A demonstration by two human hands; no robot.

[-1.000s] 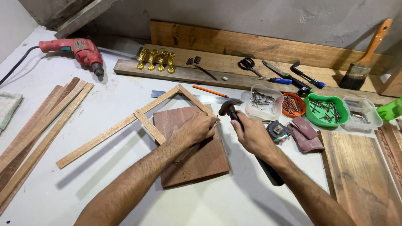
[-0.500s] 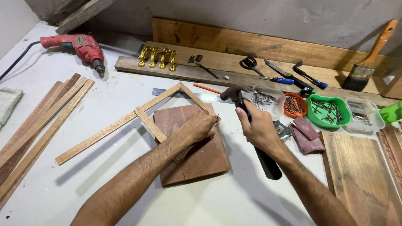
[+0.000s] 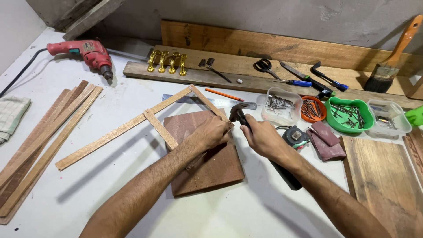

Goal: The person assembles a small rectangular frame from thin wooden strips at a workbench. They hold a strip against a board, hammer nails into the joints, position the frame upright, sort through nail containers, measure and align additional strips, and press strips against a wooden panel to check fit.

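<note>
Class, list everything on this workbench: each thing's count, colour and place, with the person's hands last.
hammer: one, dark head, black handle, in right hand
wooden frame: one, light brown, centre
board: one, reddish brown, under the frame
wood strips: several, brown, left
drill: one, red, far left
handles: four, gold, on back plank
nail tubs: four, clear, orange, green, clear, right
paintbrush: one, orange handle, far right
scissors: one, black, back plank
left hand: on the frame
right hand: grips hammer

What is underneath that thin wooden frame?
A reddish-brown board lies under the wooden frame, on the white table. The left hand covers where the right hand brings the hammer.
</note>
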